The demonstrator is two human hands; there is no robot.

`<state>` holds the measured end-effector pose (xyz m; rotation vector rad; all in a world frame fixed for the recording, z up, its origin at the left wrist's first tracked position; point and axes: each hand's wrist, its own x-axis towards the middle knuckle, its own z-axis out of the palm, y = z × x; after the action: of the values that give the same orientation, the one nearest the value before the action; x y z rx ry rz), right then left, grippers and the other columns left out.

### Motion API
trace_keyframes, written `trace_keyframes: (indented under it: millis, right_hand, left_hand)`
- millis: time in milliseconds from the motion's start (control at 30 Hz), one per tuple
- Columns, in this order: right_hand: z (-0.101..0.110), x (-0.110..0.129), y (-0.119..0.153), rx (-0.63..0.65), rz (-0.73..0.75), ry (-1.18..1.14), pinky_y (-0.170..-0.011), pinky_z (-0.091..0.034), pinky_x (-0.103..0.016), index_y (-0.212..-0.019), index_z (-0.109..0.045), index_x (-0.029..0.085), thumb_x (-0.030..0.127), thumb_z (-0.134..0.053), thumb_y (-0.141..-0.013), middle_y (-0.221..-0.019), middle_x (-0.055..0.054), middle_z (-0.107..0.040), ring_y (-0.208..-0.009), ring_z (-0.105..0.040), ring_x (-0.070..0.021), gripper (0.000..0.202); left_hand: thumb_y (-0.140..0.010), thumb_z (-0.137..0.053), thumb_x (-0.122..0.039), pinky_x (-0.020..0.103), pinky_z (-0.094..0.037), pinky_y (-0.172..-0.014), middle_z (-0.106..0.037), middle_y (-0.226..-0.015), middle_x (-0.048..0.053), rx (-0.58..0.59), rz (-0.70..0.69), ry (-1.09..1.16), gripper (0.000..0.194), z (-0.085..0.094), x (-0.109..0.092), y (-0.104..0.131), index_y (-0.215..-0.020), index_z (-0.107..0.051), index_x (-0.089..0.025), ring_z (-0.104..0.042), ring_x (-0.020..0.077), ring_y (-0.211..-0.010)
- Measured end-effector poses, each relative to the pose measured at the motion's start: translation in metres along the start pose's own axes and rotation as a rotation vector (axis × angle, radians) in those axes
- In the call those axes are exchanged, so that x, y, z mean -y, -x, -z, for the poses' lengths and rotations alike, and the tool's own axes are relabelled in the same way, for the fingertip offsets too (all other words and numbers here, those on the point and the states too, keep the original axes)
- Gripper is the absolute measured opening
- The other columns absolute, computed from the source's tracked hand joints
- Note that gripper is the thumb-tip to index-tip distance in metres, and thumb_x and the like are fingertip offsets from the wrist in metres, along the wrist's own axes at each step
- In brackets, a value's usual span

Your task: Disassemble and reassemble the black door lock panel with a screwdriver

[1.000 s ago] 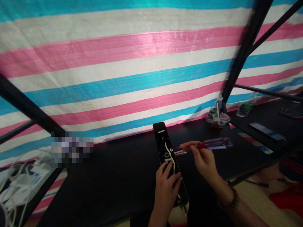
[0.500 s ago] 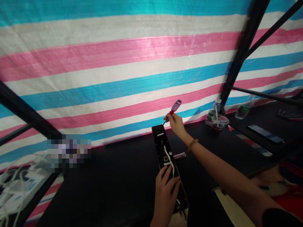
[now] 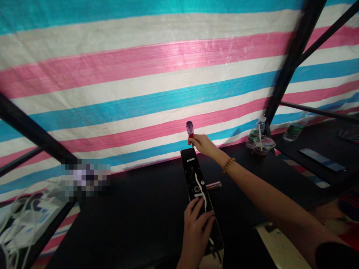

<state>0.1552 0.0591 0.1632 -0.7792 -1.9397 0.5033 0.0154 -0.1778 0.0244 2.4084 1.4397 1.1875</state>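
Observation:
A long black panel with a white cable along it lies on the black table. My right hand pinches a screwdriver with a clear purple and red handle, held nearly upright over the panel's far end; its tip is too small to make out. My left hand rests on the near half of the panel, fingers apart, across the cable. Just right of the panel lies a small pinkish stick-like item, partly hidden by the panel.
A lidded cup with a straw and a bottle stand at the back right. Farther right are another bottle and a phone. White cables and a power strip lie at left, before a striped sheet.
My right hand has moved slightly left, and the screwdriver has swung from leaning right to nearly upright. My left hand stays on the panel. The view has shifted slightly.

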Motion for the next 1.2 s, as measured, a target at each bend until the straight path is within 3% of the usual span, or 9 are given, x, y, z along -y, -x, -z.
trace_keyframes:
  millis: [200,400,500,733,900,1067,1200]
  right_hand:
    - [-0.008,0.006,-0.005,-0.062,-0.019,0.060,-0.066,-0.047,-0.025,-0.077,-0.065,0.018,0.025,-0.048,-0.099,-0.074,-0.003,-0.072,-0.065,-0.065,-0.0140,0.028]
    - [-0.016,-0.003,-0.005,-0.184,-0.110,-0.004,-0.060,-0.050,-0.024,-0.088,-0.062,0.021,0.031,-0.055,-0.096,-0.075,-0.002,-0.074,-0.063,-0.068,-0.0152,0.015]
    - [-0.019,-0.007,-0.006,-0.236,-0.148,-0.049,-0.059,-0.052,-0.025,-0.081,-0.061,0.021,0.033,-0.058,-0.092,-0.076,-0.002,-0.074,-0.062,-0.068,-0.0155,0.017]
    - [-0.014,-0.005,-0.011,-0.160,-0.123,0.015,-0.065,-0.054,-0.029,-0.080,-0.065,0.020,0.026,-0.052,-0.093,-0.077,-0.004,-0.075,-0.063,-0.068,-0.0173,0.019]
    - [-0.010,-0.008,-0.012,-0.180,-0.125,0.042,-0.067,-0.055,-0.031,-0.101,-0.063,0.020,0.027,-0.053,-0.094,-0.080,-0.005,-0.074,-0.068,-0.070,-0.0192,0.015]
    - [-0.013,-0.017,-0.008,-0.308,-0.184,-0.112,-0.064,-0.059,-0.030,-0.080,-0.061,0.021,0.038,-0.065,-0.086,-0.074,-0.003,-0.072,-0.068,-0.070,-0.0194,0.018]
    - [-0.013,-0.021,-0.008,-0.271,-0.191,-0.155,-0.065,-0.061,-0.031,-0.081,-0.063,0.021,0.039,-0.059,-0.089,-0.080,-0.005,-0.075,-0.074,-0.073,-0.0202,0.021]
  left_hand:
    - [-0.087,-0.067,-0.015,0.053,-0.059,-0.093,-0.067,-0.132,0.008,-0.017,-0.010,0.000,0.022,-0.002,0.002,0.000,-0.100,-0.077,-0.030,-0.057,0.0299,-0.125]
    - [-0.085,-0.069,-0.015,0.053,-0.058,-0.094,-0.066,-0.133,0.008,-0.005,0.011,0.003,0.023,-0.001,-0.001,0.002,-0.101,-0.077,-0.030,-0.057,0.0305,-0.125]
    - [-0.083,-0.071,-0.014,0.054,-0.058,-0.093,-0.067,-0.132,0.008,0.003,0.030,0.009,0.023,0.001,-0.003,0.001,-0.099,-0.078,-0.029,-0.057,0.0312,-0.125]
    - [-0.083,-0.071,-0.012,0.055,-0.058,-0.094,-0.066,-0.133,0.009,0.000,0.031,0.029,0.024,0.002,-0.003,0.000,-0.100,-0.077,-0.028,-0.056,0.0317,-0.125]
    - [-0.084,-0.070,-0.013,0.055,-0.057,-0.094,-0.065,-0.135,0.008,0.005,0.029,0.029,0.024,0.001,-0.002,0.001,-0.101,-0.077,-0.028,-0.055,0.0314,-0.126]
    - [-0.083,-0.071,-0.013,0.055,-0.057,-0.094,-0.066,-0.134,0.008,0.005,0.036,0.035,0.024,0.000,-0.002,0.002,-0.100,-0.077,-0.028,-0.056,0.0313,-0.126]
    - [-0.083,-0.071,-0.012,0.055,-0.058,-0.094,-0.066,-0.133,0.009,0.000,0.035,0.039,0.024,-0.001,-0.002,0.001,-0.100,-0.077,-0.028,-0.056,0.0316,-0.125]
